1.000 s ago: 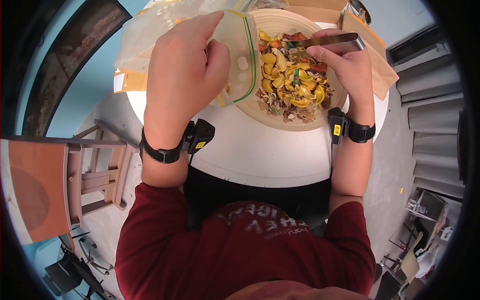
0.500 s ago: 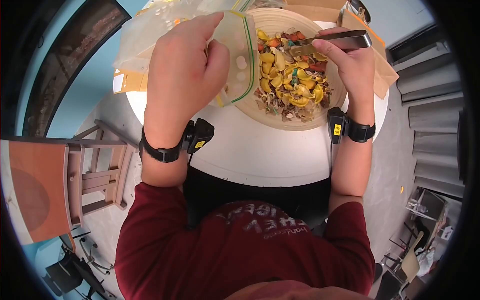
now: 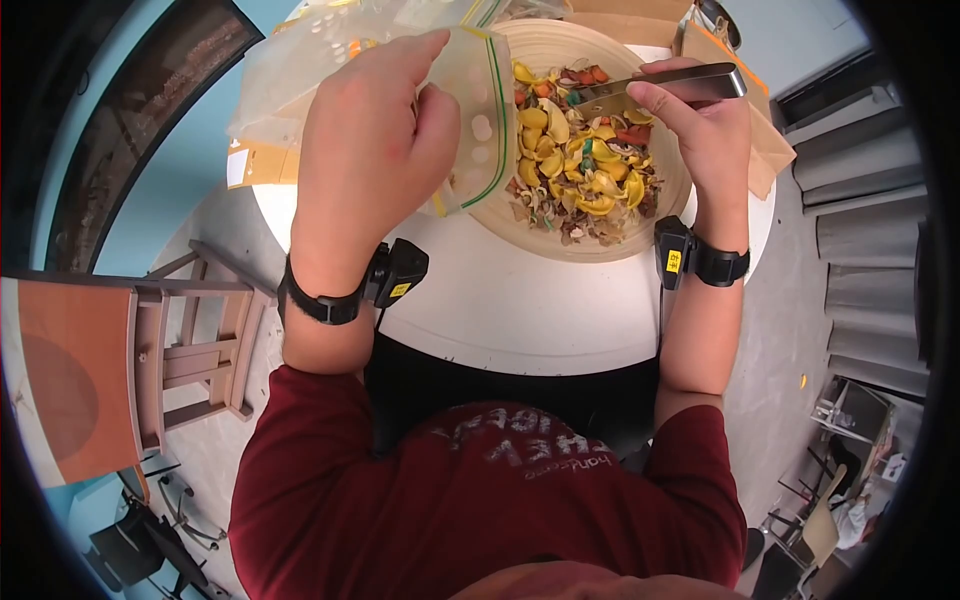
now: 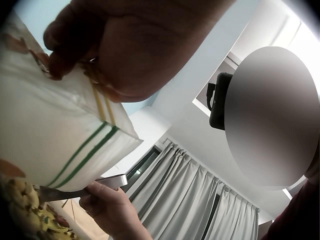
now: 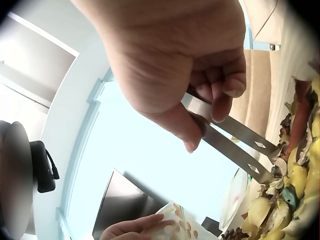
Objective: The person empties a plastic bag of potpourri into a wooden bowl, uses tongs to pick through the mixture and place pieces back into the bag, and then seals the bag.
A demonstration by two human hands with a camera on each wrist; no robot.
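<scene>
My left hand (image 3: 375, 135) pinches the edge of a clear zip bag (image 3: 480, 130) with yellow and green seal lines, left of a round wooden plate (image 3: 545, 245). A heap of dried potpourri (image 3: 600, 185), mostly yellow petals with brown, orange and green bits, covers the plate's middle. From the right, my right hand (image 3: 708, 135) grips metal tongs (image 3: 690, 82) between thumb and fingers. In the right wrist view the two tong arms (image 5: 232, 150) stand a little apart, their tips down among the pieces. The bag's opening faces the plate.
A brown paper bag (image 3: 760, 140) stands behind my right hand. More clear plastic (image 3: 285, 95) lies at the back left of the white round table (image 3: 480, 320). A wooden chair (image 3: 200, 365) is on the left, grey curtains (image 3: 860, 200) on the right.
My right hand and the tongs have shifted slightly right, and the tong tips have moved a little within the heap's upper part. My left hand and the zip bag have stayed nearly still.
</scene>
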